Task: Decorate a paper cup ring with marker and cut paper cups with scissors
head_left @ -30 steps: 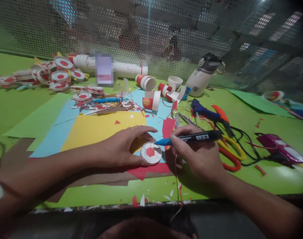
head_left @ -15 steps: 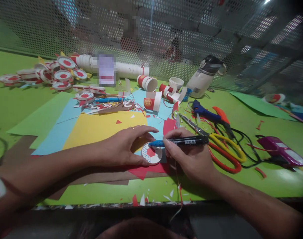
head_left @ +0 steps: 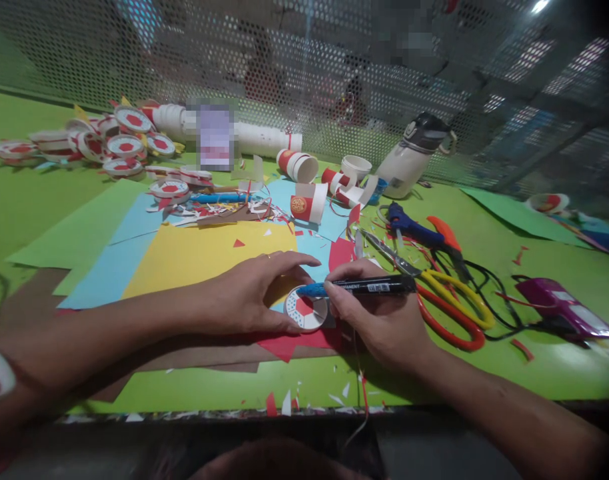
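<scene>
Blue-tipped marker (head_left: 364, 287) gripped in right hand (head_left: 379, 320), tip on disc (head_left: 306, 309); left hand (head_left: 244, 297) open, pressing disc beside it.

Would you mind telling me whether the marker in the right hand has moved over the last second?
Yes. The marker has slid left toward the paper disc; its blue tip now lies over the disc's rim, and its rear end has drawn back from the scissors.
</scene>
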Motion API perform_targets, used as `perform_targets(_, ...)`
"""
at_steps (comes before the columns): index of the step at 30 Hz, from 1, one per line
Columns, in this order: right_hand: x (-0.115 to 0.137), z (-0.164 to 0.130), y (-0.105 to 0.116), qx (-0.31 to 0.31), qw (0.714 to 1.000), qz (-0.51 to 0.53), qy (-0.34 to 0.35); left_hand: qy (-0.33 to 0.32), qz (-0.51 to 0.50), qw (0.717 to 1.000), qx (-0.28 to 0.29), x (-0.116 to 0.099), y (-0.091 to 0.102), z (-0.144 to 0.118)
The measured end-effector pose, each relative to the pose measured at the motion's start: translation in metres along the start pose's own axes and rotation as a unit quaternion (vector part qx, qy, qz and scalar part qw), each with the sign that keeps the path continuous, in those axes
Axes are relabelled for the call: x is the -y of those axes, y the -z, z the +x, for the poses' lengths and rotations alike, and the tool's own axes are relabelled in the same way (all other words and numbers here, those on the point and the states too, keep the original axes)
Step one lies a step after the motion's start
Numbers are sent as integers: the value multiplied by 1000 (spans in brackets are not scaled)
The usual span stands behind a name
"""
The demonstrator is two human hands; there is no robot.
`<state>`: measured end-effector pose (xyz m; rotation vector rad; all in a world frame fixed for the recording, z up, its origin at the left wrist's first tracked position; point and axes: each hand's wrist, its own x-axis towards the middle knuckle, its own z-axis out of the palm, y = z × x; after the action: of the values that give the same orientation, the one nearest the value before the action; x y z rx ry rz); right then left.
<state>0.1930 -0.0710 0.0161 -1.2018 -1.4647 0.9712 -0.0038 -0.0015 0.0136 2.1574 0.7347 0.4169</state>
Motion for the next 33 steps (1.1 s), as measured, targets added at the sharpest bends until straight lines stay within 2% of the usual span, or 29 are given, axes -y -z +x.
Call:
perform_targets(11, 1, 1, 1, -15, 997, -61, 42, -3, 3, 1000, -7, 0, 0, 1)
perform_targets(20, 5, -2, 6, 21, 980, -173, 99, -5, -13, 1000, 1, 0, 0, 1)
perform_targets(23, 5, -2, 5, 24, 978, -176, 111, -7, -17, 1000, 3, 0, 0, 1)
perform_targets(28, 2, -2, 5, -30, 989, -118, 85, 8, -2, 1000, -1, 0, 0, 0)
perform_targets(31, 1, -3, 8, -68, 982, -143, 105, 3, -6, 1000, 1, 1, 0, -1)
perform_targets(33, 2, -2, 8, -65, 981, -154, 103, -2, -10, 1000, 1, 2, -1, -1)
